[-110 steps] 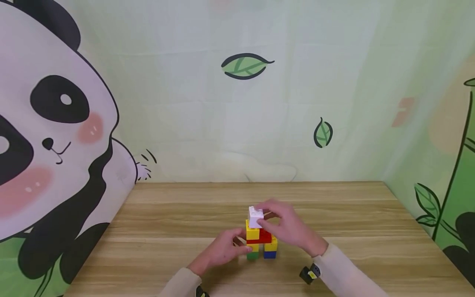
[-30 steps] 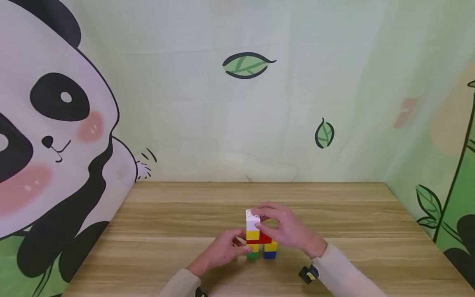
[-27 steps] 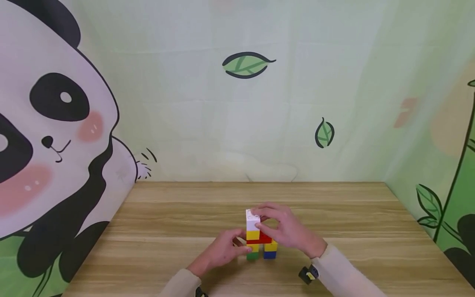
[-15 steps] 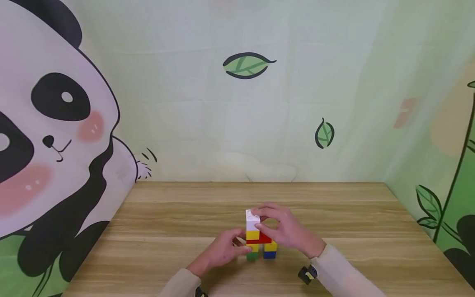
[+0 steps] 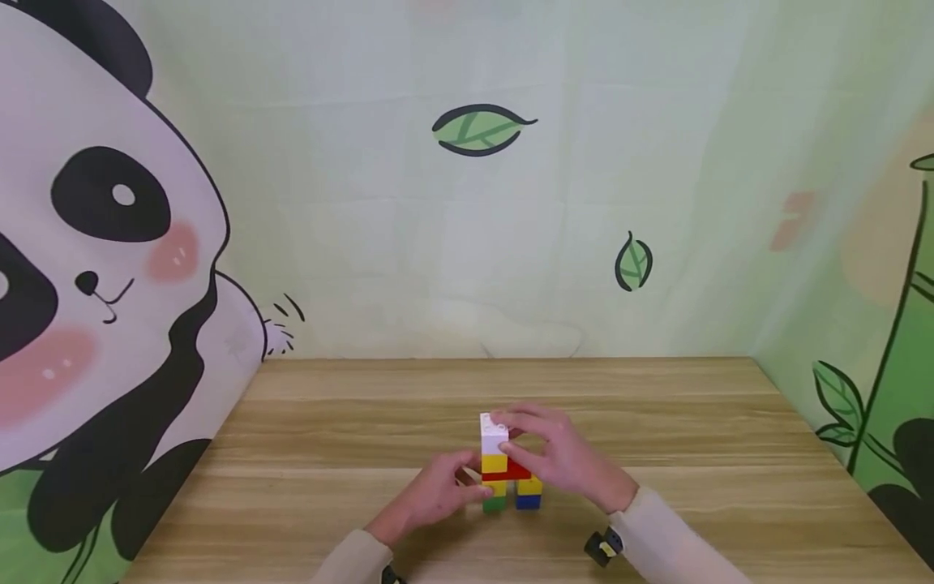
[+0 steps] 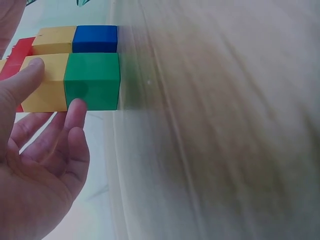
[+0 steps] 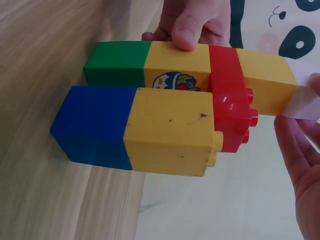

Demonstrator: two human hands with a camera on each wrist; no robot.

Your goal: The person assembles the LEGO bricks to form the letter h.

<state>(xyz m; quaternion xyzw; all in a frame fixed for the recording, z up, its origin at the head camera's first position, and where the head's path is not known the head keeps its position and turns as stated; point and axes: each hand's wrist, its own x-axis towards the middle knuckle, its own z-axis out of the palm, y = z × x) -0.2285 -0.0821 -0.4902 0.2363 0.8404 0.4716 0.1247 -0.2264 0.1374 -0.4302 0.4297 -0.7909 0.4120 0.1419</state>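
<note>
A white toy building brick [image 5: 494, 443] tops a small brick structure, and my right hand [image 5: 565, 458] pinches it between thumb and fingers. Under it sits a yellow brick [image 7: 267, 75], which rests on one end of a red brick [image 7: 229, 95]. That red brick bridges two columns: a yellow brick [image 6: 52, 92] over a green brick [image 6: 95, 80], and a second yellow brick [image 7: 170, 135] over a blue brick [image 7: 95, 122]. My left hand [image 5: 438, 491] grips the green-based column, its thumb on the yellow brick. The right fingers partly hide the white brick.
The structure stands on a wood-grain table [image 5: 336, 438]. Behind the table hangs a pale green backdrop [image 5: 365, 227] with printed leaves, and a printed panda [image 5: 197, 332] covers the left side. Beige sleeves and dark wrist devices [image 5: 601, 547] show on the arms.
Since the earliest frame, the white brick has come down and slightly left, square onto the upper yellow brick. Over the last second both hands have stayed nearly still; the view has shifted slightly.
</note>
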